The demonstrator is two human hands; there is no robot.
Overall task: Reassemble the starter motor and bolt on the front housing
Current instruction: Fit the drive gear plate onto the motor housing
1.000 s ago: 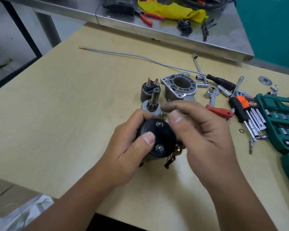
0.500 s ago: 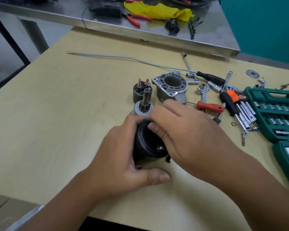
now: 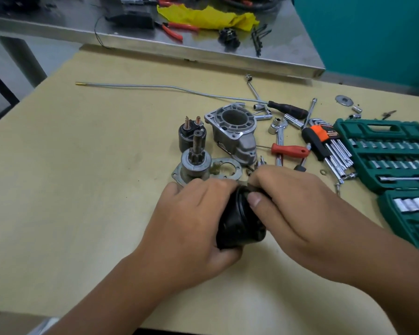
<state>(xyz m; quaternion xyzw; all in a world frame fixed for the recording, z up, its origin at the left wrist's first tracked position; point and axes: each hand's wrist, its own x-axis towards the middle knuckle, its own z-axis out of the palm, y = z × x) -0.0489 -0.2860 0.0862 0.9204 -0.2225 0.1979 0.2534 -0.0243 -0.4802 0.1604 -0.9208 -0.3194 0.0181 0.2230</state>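
Nearest the camera, both hands close on the black motor body (image 3: 240, 221), which lies tilted on the worktop (image 3: 94, 189) between them. The left hand (image 3: 191, 228) wraps it from the left, fingers curled over the top and palm under the near end. The right hand (image 3: 295, 209) comes in from the other side, thumb pressed on the ribbed upper end and fingers curled over the far rim; what those fingertips do there is hidden.

Just beyond the hands stands the pinion drive on its mounting plate (image 3: 194, 165), shaft upright, with a flat metal plate (image 3: 230, 170) beside it. Further back sit the solenoid (image 3: 189, 136) and the aluminium front housing (image 3: 235, 134), open bore upward, apart from everything else. Loose small hardware (image 3: 261, 163) lies near the housing.

To the right are a red-handled screwdriver (image 3: 289, 150), a hex key set (image 3: 329, 146) and the green socket case (image 3: 392, 153).

By my reading the job is at an early stage: the body is only being handled, the drive, solenoid and housing are all unjoined, and no bolt is in place on the housing.
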